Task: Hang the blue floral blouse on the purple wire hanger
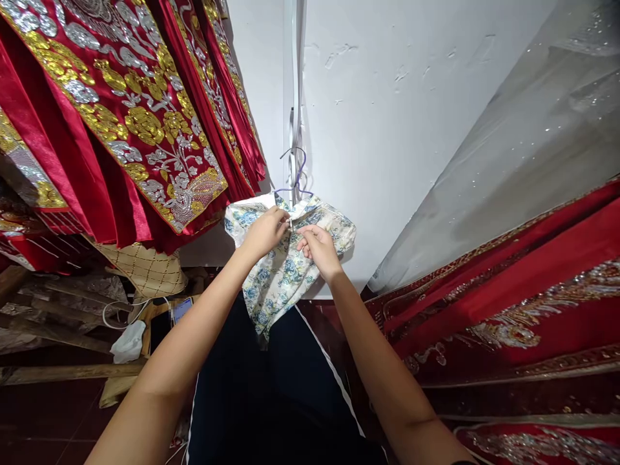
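A short-sleeved shirt (285, 278) with blue flowers on a cream ground hangs from a purple hanger (303, 169) in front of the wall. Just below its collar, my left hand (268, 227) pinches the front opening. My right hand (317, 247) is closed at the same opening from the other side, thumb and forefinger together and the other fingers curled. The fingertips of both hands nearly meet there. A small pale detail shows between them, too small to name. The shirt's lower end hangs over my dark trousers (300, 374).
Red garments with gold and silver embroidery (145, 123) hang at the left. A clear plastic cover (484, 161) and red beaded cloth (508, 310) fill the right. Wooden bars (62, 374), a white plastic bag (130, 341) and a pale cable (109, 316) lie low at the left.
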`<state>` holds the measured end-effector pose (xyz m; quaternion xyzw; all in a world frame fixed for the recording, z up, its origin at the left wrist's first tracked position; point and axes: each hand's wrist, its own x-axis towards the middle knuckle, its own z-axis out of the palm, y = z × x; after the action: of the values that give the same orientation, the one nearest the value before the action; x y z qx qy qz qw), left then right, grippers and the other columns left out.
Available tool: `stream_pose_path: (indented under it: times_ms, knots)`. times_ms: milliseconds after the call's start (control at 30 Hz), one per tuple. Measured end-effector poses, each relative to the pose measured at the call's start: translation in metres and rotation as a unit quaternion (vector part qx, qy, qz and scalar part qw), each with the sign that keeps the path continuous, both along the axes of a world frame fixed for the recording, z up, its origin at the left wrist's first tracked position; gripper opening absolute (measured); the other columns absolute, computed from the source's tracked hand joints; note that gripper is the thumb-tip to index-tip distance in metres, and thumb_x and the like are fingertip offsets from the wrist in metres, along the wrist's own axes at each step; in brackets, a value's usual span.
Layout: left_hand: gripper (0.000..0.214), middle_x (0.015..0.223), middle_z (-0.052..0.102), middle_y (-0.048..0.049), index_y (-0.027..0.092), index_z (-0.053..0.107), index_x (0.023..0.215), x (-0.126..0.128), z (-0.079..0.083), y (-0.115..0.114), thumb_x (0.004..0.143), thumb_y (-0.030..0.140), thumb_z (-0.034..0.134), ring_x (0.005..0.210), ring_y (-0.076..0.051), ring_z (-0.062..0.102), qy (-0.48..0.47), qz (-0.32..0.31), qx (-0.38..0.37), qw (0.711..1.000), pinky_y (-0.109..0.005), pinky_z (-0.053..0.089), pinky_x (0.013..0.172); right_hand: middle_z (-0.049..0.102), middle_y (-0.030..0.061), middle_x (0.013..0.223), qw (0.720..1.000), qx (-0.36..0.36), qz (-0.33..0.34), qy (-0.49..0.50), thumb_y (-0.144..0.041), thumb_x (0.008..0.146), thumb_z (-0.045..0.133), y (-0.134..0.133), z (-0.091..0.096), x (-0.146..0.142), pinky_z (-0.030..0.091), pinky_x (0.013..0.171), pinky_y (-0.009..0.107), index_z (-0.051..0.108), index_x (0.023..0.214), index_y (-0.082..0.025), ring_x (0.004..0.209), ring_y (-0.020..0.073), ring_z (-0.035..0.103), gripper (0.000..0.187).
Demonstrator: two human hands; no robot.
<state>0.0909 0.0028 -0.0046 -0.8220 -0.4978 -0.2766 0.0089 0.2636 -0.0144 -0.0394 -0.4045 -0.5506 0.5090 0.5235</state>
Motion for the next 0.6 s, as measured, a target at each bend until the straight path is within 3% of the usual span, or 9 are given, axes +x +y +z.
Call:
stream_pose_path:
  times_ms: [133,300,467,600]
  knots:
    - [0.021,0.117,0.057,-0.0144,0.017,0.06,0.11,-0.001,-0.002,0.011,0.09,0.017,0.055,0.097,-0.027,0.062,0.05,0.044,-0.018,0.998,-0.034,0.046,0.072,0.064,-0.0008,0.062,0.999,-0.016,0.021,-0.022,-0.041,0.086,0.06,-0.003,-0.002,-0.004,0.032,0.044,0.021,0.063,0.094,-0.02,0.044,0.0084,0.043,0.023]
    - [0.022,0.112,0.059,-0.0105,0.02,0.055,0.109,-0.01,0.0,0.017,0.089,0.012,0.05,0.092,-0.024,0.06,0.041,-0.017,-0.011,0.999,-0.033,0.044,0.073,0.064,-0.0011,0.062,0.998,-0.014,0.038,-0.039,-0.043,0.086,0.06,-0.002,-0.007,-0.007,0.032,0.044,0.022,0.063,0.093,-0.02,0.044,0.0089,0.044,0.024]
    - [0.012,0.097,0.059,-0.008,0.019,0.054,0.095,-0.002,0.013,-0.002,0.095,0.017,0.043,0.084,-0.021,0.057,-0.009,-0.075,0.023,0.997,-0.031,0.042,0.073,0.062,-0.0003,0.058,0.999,-0.028,0.029,-0.017,-0.061,0.085,0.06,-0.005,-0.007,-0.007,0.031,0.043,0.023,0.061,0.088,-0.02,0.042,0.009,0.043,0.04]
    - [0.018,0.089,0.055,-0.0061,0.02,0.05,0.082,0.01,0.027,-0.024,0.097,0.019,0.041,0.079,-0.02,0.054,-0.011,-0.116,0.035,0.993,-0.029,0.04,0.069,0.055,-0.0011,0.052,0.999,0.023,0.03,-0.009,-0.072,0.084,0.055,-0.012,0.007,-0.012,0.033,0.044,0.023,0.054,0.074,-0.021,0.044,0.0097,0.046,0.052]
